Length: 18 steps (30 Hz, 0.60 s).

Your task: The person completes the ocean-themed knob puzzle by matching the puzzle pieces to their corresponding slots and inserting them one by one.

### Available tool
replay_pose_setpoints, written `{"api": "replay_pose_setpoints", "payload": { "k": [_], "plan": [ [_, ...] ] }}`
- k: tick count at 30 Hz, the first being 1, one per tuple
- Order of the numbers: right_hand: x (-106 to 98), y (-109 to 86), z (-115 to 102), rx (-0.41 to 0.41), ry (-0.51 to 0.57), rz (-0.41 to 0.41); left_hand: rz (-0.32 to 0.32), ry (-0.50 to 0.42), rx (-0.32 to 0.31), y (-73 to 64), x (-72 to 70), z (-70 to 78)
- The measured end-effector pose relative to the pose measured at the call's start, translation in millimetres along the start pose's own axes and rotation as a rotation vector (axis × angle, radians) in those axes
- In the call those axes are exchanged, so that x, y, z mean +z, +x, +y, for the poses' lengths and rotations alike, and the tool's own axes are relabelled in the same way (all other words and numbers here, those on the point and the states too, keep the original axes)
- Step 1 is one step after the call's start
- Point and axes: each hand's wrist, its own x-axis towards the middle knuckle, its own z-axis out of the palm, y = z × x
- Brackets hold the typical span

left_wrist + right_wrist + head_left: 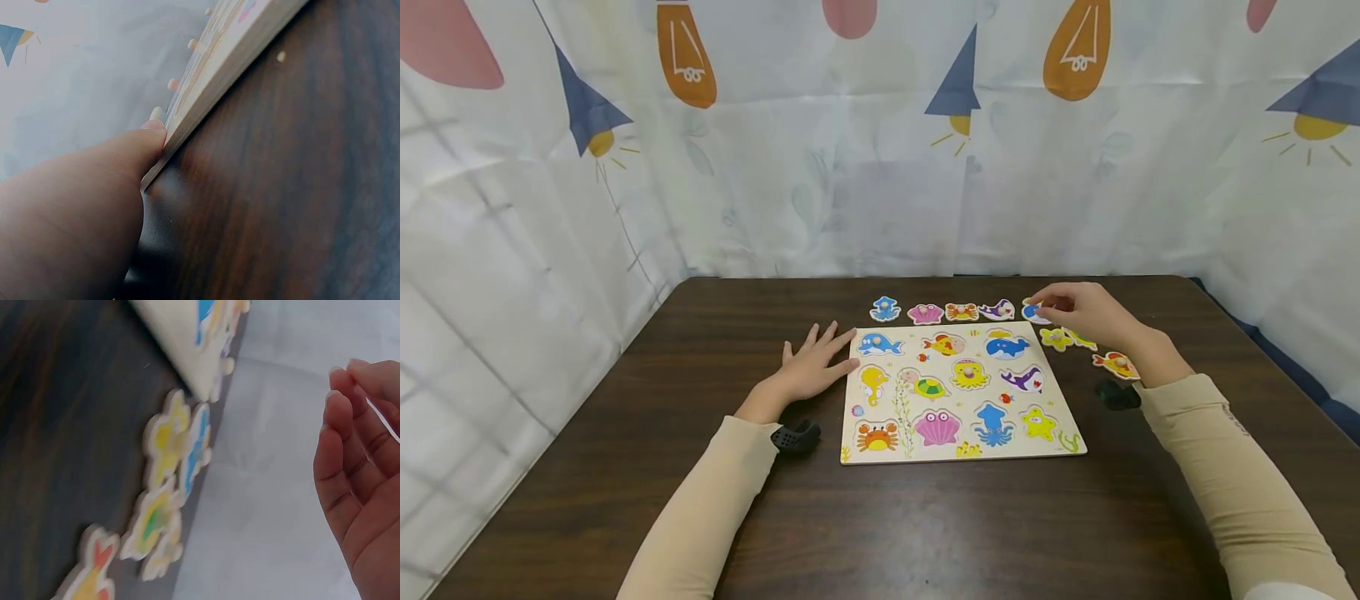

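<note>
A pale wooden puzzle board (913, 450) with sea-animal pictures lies on the dark table. My left hand (810, 367) rests at its left side, fingers spread; the thumb (150, 147) presses on the board's edge in the left wrist view. My right hand (1086, 310) hovers past the board's far right corner, over a blue whale piece (1032, 312) that it partly covers. In the right wrist view its fingers (331, 453) bend gently, thumb beside the index fingertip, with nothing between them. Below it lie a yellow starfish piece (1056, 338) and a red-and-yellow fish piece (1116, 364).
Along the board's far edge lie a blue squid piece (885, 309), a pink shell piece (926, 314), an orange crab piece (962, 312) and a purple whale piece (997, 310). A patterned curtain (887, 208) hangs behind the table (917, 533).
</note>
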Motion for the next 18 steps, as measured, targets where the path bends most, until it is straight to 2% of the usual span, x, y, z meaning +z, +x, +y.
{"api": "replay_pose_setpoints", "payload": {
  "k": [5, 11, 18],
  "plan": [
    [1, -5.9, 14, 0.033, -0.029, 0.000, -0.001, -0.008, 0.008, -0.5, -0.3, 0.8],
    [4, -9.6, 30, 0.087, -0.037, -0.058, -0.002, -0.014, 0.007, -3.1, -1.5, 0.7],
    [4, -11.8, 43, 0.075, -0.051, -0.103, 0.003, -0.010, 0.009, -4.7, -2.3, 4.3]
  ]
}}
